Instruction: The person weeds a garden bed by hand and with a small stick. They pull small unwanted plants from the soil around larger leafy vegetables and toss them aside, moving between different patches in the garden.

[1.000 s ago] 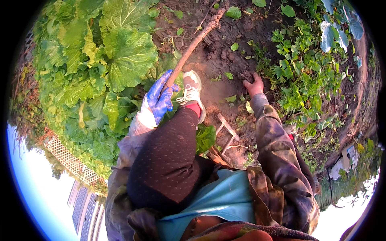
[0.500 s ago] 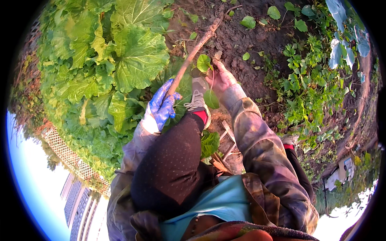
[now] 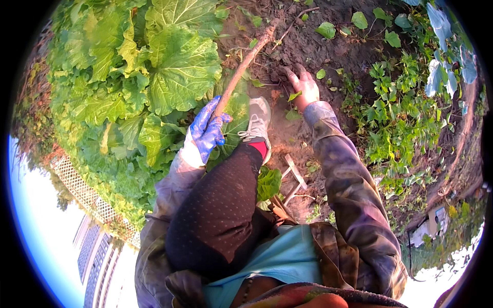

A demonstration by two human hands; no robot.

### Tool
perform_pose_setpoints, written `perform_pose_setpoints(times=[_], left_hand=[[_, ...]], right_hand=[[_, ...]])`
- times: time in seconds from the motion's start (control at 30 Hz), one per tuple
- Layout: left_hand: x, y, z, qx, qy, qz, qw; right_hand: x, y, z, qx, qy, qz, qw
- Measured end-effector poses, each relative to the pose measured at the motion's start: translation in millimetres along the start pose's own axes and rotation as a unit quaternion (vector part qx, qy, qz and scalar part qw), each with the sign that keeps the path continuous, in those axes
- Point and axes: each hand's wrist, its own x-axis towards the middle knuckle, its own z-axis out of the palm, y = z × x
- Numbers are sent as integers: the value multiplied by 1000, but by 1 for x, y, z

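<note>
My left hand (image 3: 205, 128), in a blue glove with white at the wrist, is closed around the lower end of a wooden handle (image 3: 240, 77). The handle slants up and away to the soil, where its muddy far end lies. Past my shoe, my bare right hand (image 3: 306, 91) reaches down to the dark soil (image 3: 334, 66), its fingers apart and the fingertips at the dirt. A small green leaf (image 3: 294, 96) shows beside that hand, and a duller leaf (image 3: 292, 114) lies just below it. Whatever is under the palm is hidden.
Large leafy greens (image 3: 179, 72) crowd the left side. Low leafy plants (image 3: 385, 102) grow on the right, with bluish leaves (image 3: 439, 31) above. My shoe (image 3: 258, 120) stands on the soil between the hands. A small wooden frame (image 3: 294, 172) lies by my leg.
My right hand, which held a small leafy seedling close to the handle, has moved right and down to the soil, its fingers now spread. My left hand keeps the handle, nearly unmoved.
</note>
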Motion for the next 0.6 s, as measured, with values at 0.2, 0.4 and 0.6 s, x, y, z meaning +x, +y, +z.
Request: perform_pose_setpoints(times=[0.2, 0.4, 0.6], left_hand=[[6, -8, 3, 16, -4, -8, 1000], [11, -8, 5, 29, -8, -1, 1000], [15, 1, 11, 12, 0, -5, 1000]], right_hand=[[19, -3, 5, -47, -46, -150, 986], [34, -12, 16, -81, -41, -137, 986], [46, -21, 15, 12, -71, 30, 997]])
